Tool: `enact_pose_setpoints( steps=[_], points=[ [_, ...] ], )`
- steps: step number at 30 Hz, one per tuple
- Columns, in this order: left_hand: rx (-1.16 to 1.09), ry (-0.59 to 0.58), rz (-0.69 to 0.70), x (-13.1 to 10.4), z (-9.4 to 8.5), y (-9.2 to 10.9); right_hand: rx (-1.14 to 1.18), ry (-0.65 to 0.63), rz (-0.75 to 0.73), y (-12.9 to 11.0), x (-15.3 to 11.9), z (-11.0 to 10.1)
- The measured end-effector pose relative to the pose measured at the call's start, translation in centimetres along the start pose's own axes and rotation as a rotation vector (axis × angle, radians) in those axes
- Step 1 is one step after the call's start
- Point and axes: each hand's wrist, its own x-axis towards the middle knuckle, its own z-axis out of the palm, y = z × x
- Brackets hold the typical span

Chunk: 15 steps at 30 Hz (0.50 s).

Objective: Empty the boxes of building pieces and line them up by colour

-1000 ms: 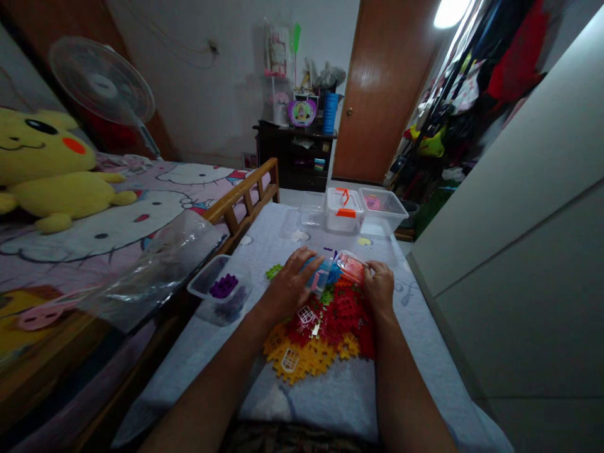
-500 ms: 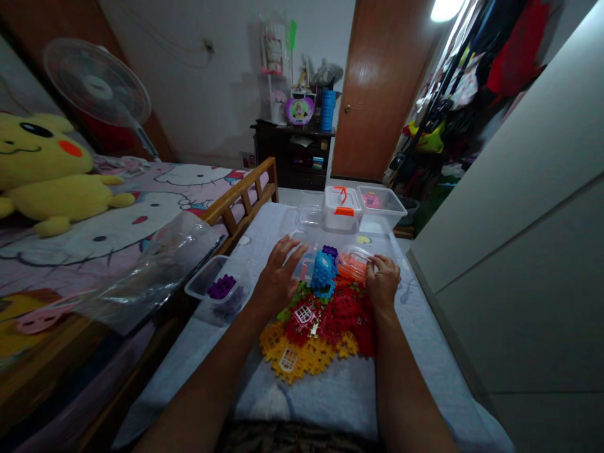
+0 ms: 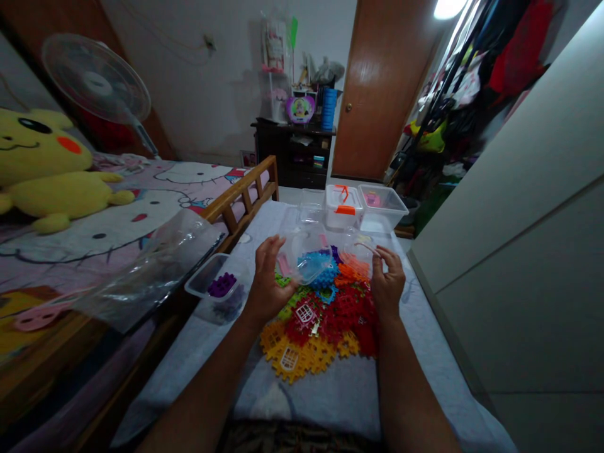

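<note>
My left hand (image 3: 268, 286) is closed around the side of a clear plastic container (image 3: 309, 242), tilted over the pile, with pink pieces showing in or through it. My right hand (image 3: 389, 277) pinches the rim of another clear plastic piece (image 3: 361, 242); whether it is a lid or a tub I cannot tell. Below and between the hands lies a heap of toothed plastic toy gears: blue gears (image 3: 325, 277), orange gears (image 3: 353, 272), red gears (image 3: 346, 308), green gears (image 3: 289, 308) and yellow gears (image 3: 306, 360). A white window-shaped piece (image 3: 304, 313) rests on the red ones.
A clear tub (image 3: 201, 286) with purple gears (image 3: 222, 285) stands to the left. Behind the pile are a lidded box with orange clasps (image 3: 343, 217) and an open clear bin (image 3: 387, 211). A wooden bed rail (image 3: 236, 195) runs along the left, a white cabinet (image 3: 514, 251) on the right.
The container in my left hand has lifted and tilted, and that hand has shifted slightly left. My right hand has moved a little right, raising the clear piece off the orange gears.
</note>
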Motion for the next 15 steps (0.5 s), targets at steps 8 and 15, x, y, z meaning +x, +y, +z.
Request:
enact_pose_setpoints(
  steps=[8,15],
  points=[
    [-0.655,-0.242,-0.414,-0.9,1.3,-0.6,0.234,-0.201,-0.065,-3.2,-1.4,0.6],
    [-0.733,-0.263,-0.457,-1.0,1.5,0.0,0.226,-0.313,-0.094,-4.1,-2.4,1.9]
  ],
)
